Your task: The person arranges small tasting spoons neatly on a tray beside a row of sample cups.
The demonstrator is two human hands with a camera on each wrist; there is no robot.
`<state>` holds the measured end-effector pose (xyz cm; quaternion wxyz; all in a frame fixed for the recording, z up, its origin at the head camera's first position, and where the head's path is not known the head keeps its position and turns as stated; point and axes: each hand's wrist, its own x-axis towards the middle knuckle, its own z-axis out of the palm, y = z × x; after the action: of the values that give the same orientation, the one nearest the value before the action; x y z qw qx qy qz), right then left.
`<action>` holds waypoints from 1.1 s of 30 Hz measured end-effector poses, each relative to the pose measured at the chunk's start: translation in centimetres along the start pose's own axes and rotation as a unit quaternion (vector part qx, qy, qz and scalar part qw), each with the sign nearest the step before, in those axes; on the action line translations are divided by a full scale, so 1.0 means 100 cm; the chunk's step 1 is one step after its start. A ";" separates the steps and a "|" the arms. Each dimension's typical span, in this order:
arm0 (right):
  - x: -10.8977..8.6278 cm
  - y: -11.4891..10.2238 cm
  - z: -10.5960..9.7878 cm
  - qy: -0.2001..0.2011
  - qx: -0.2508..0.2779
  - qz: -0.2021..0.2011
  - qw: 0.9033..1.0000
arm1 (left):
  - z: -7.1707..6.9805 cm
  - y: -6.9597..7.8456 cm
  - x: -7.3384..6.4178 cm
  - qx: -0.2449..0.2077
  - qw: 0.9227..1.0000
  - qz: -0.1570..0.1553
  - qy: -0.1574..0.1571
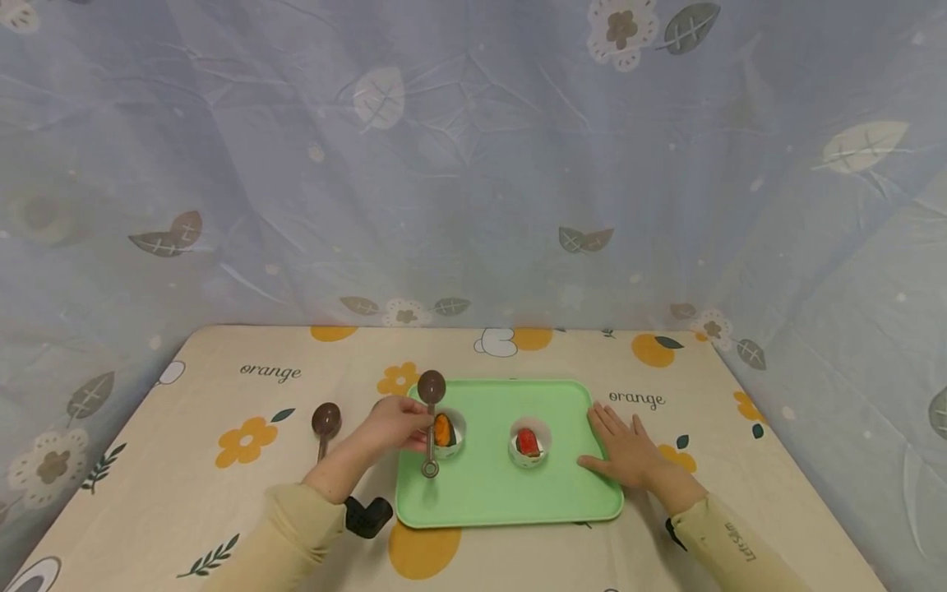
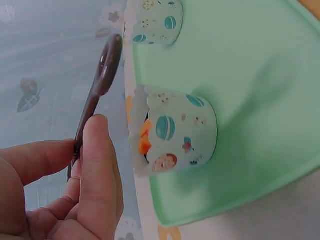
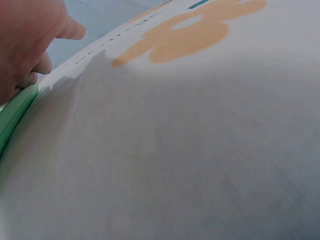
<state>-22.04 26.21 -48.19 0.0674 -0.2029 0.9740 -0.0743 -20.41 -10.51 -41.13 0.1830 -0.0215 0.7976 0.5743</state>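
Note:
My left hand [image 1: 395, 426] pinches a brown spoon [image 1: 431, 415] by its handle, holding it raised above the left part of a green tray [image 1: 481, 501]. Just below and beside the spoon stands a patterned paper cup [image 2: 185, 125] with an orange-topped piece of sushi [image 1: 443, 430] inside. A second paper cup [image 1: 529, 460], farther right on the tray, holds a red-topped piece of sushi [image 1: 528, 442]. With fingers spread, my right hand [image 1: 629, 452] rests on the tray's right edge; the right wrist view catches only part of that hand [image 3: 30, 45].
Another brown spoon [image 1: 326, 421] lies on the tablecloth [image 1: 177, 493] to the left, its handle partly hidden by my left forearm. A grey-blue patterned curtain [image 1: 473, 205] hangs behind the table and along its sides.

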 end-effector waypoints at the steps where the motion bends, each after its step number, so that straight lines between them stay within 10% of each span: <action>1: 0.000 0.000 0.000 0.000 0.001 -0.001 1.000 | 0.001 0.000 0.000 -0.003 1.000 0.002 -0.005; 33: -0.001 0.000 0.001 0.000 -0.001 -0.001 1.000 | 0.051 0.008 0.011 -0.004 1.000 0.002 0.010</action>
<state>-21.93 26.28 -48.26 0.0670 -0.2043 0.9738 -0.0739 -20.27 -5.32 -42.15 0.1738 -0.0265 0.7969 0.5780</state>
